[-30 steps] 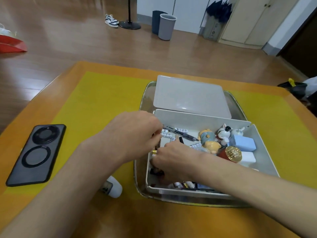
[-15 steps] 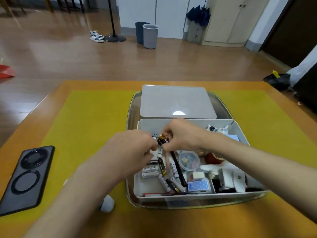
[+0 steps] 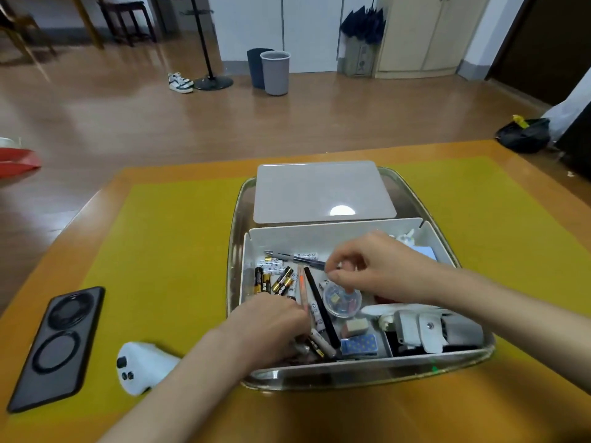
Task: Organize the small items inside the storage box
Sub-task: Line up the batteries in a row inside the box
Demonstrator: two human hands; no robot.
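Storage box (image 3: 319, 233) open on a metal tray (image 3: 235, 219), lid (image 3: 323, 190) just behind it.
Batteries (image 3: 271, 279) lie in the box's left part. Left hand (image 3: 271, 324) reaches into its near-left corner, grip hidden; right hand (image 3: 377, 266) hovers over a round clear container (image 3: 342, 302), fingers curled, seemingly empty. Phone (image 3: 54, 346) lies well left of the box.

- The left hand (image 3: 271, 324) covers the near-left corner of the white plastic storage box (image 3: 319, 233); its fingertips and whatever they touch there are hidden.
- The right hand (image 3: 377, 270) hides the far-right part of the box; only the tip of a small white figurine (image 3: 406, 238) and a corner of a pale blue block (image 3: 423, 252) show past it.
- Whether the right hand's curled thumb and forefinger pinch anything is too blurred to tell.
- Print on the black-and-gold batteries (image 3: 271, 279) is too small to read.
- Both forearms run off the bottom edge.
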